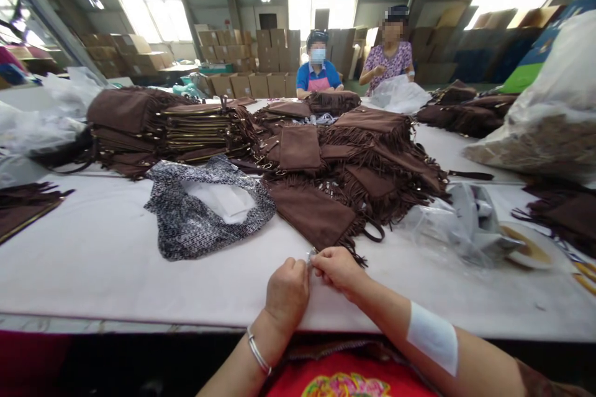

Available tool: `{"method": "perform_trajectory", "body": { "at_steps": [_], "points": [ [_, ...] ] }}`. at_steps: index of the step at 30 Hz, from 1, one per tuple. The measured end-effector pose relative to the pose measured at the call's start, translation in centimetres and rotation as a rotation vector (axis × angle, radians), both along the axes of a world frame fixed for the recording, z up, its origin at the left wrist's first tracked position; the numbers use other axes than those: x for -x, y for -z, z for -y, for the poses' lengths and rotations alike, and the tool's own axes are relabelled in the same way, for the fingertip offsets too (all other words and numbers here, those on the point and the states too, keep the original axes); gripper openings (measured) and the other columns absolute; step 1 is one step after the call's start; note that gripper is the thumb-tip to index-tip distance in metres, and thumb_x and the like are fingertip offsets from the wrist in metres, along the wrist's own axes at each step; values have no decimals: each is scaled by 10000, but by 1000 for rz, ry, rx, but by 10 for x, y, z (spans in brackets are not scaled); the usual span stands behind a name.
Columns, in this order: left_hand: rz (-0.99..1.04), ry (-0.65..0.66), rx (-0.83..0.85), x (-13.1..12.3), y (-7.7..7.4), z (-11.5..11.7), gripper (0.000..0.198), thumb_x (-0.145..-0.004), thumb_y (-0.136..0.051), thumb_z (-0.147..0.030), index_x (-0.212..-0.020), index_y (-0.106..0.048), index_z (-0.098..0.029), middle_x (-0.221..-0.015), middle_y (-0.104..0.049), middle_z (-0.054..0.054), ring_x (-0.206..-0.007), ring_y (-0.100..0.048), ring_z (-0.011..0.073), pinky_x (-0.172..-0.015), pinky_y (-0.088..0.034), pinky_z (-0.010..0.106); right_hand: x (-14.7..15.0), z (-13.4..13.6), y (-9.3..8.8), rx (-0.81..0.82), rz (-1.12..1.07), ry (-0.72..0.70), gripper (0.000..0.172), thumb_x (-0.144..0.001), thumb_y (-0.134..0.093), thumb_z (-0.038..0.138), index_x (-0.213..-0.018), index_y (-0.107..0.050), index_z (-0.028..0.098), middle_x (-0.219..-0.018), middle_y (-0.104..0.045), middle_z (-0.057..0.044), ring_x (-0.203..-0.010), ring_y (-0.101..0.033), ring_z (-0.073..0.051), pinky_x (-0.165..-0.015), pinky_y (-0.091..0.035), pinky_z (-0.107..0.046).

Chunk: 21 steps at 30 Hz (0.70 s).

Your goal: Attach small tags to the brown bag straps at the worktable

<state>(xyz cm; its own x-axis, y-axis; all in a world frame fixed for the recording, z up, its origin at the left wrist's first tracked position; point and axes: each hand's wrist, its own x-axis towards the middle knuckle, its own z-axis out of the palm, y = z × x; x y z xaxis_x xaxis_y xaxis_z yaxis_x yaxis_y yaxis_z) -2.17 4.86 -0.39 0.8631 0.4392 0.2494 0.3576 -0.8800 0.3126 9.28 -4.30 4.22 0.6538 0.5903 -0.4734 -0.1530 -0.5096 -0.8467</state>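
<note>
Close to the table's front edge, my left hand (287,293) and my right hand (339,268) meet with their fingers closed. A small shiny, pale piece (310,255) shows between the fingertips; its kind is too small to tell. My right thumb and forefinger pinch at it, while my left fingers are curled and mostly hidden. Just beyond them lies a flat brown fringed pouch (321,214), its near corner reaching my fingertips. A black wrist strap (375,232) loops out at its right side. To the left rests a black-and-white patterned bag (205,236) with white contents.
Brown fringed pouches are heaped behind (300,147) and stacked at the left (123,113). A tape roll (531,247), clear plastic (433,232) and orange-handled scissors (584,278) lie right. A big plastic sack (549,111) stands far right. Two people work across the table.
</note>
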Motion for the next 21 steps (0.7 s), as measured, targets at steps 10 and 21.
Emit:
{"method": "perform_trajectory", "body": {
  "at_steps": [10,21],
  "points": [
    [66,48,-95,0,9,-4,213,-966,-477,-163,-799,-604,-202,-738,-605,43,-639,-585,196,-586,-414,310,-6,-14,-2,174,-78,-37,297,-787,-624,229,-519,-504,182,-399,-490,41,-263,-336,-57,-276,-180,-200],
    [-175,40,47,-2,-14,-3,280,-960,-367,-121,-1021,-637,-168,-911,-642,103,-803,-631,218,-698,-464,302,-1,-11,-7,161,-66,-38,277,-751,-610,189,-492,-514,180,-354,-456,50,-266,-335,-48,-273,-181,-176]
  ]
}}
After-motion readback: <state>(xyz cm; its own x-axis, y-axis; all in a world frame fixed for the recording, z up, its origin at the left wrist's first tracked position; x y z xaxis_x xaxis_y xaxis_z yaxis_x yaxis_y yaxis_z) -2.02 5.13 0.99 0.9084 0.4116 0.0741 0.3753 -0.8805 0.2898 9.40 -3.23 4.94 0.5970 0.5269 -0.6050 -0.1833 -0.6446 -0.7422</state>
